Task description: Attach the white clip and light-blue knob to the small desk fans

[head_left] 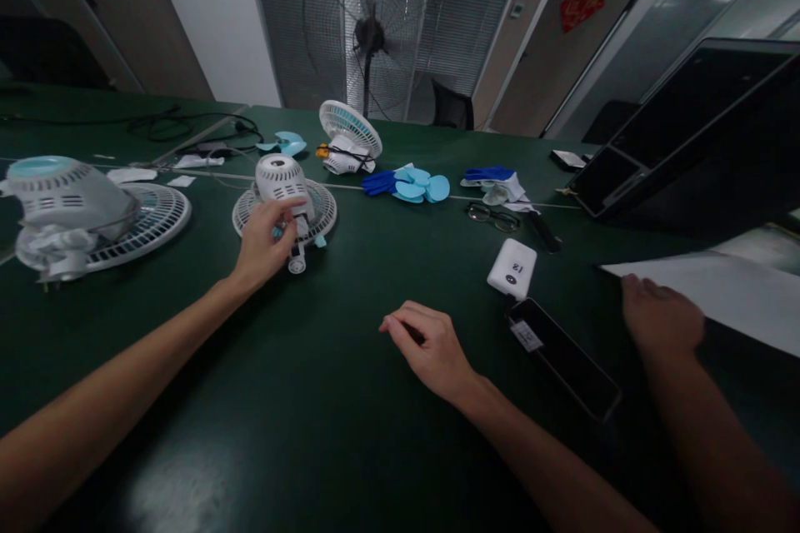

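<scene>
My left hand [266, 235] is closed on the near side of a small white electric fan [281, 175]. Its index finger lies across the motor housing and its thumb is by the neck. The fan rests face down on its round grille, with the neck joint pointing toward me. My right hand [431, 346] hovers over or rests on the green table [337, 400], fingers curled in loosely, and nothing shows in it. To its right lie a white power bank [512, 268] and a black phone [566, 358].
Left stands a larger white fan [81, 200], face down. Behind are another fan [350, 137], light blue blades [422, 185], blue gloves [491, 175] and glasses [492, 216]. On the right, another person's hand [662, 316] touches white paper [737, 291] near a black monitor [693, 133].
</scene>
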